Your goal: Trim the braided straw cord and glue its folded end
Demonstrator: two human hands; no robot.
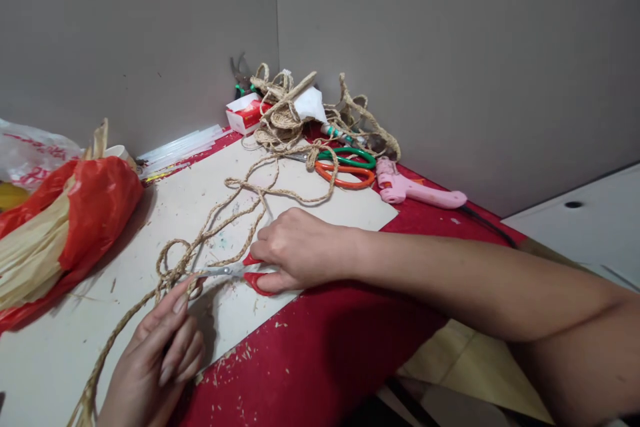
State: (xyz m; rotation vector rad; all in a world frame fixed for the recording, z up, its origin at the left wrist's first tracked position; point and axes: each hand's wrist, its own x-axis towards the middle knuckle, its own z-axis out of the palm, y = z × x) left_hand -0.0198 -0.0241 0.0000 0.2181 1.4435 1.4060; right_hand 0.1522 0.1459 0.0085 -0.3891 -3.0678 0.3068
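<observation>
My right hand (295, 250) is closed on small red-handled scissors (220, 271), with fingers in the loops and the blades pointing left. My left hand (167, 347) pinches a piece of the braided straw cord (117, 330) between thumb and forefinger, right at the tips of the blades. How far the blades are apart is too small to tell. The cord runs from the lower left, past a tangled knot with a loop, and on in loose curves up to a heap of braided cord (285, 117) at the back.
Large scissors (350, 169) with green and orange handles and a pink glue gun (425, 193) lie at the right back. A red bag (103, 207) with straw is at left, near clear sticks (185, 147). White paper (270, 227) covers part of the red table (280, 373); grey walls stand behind.
</observation>
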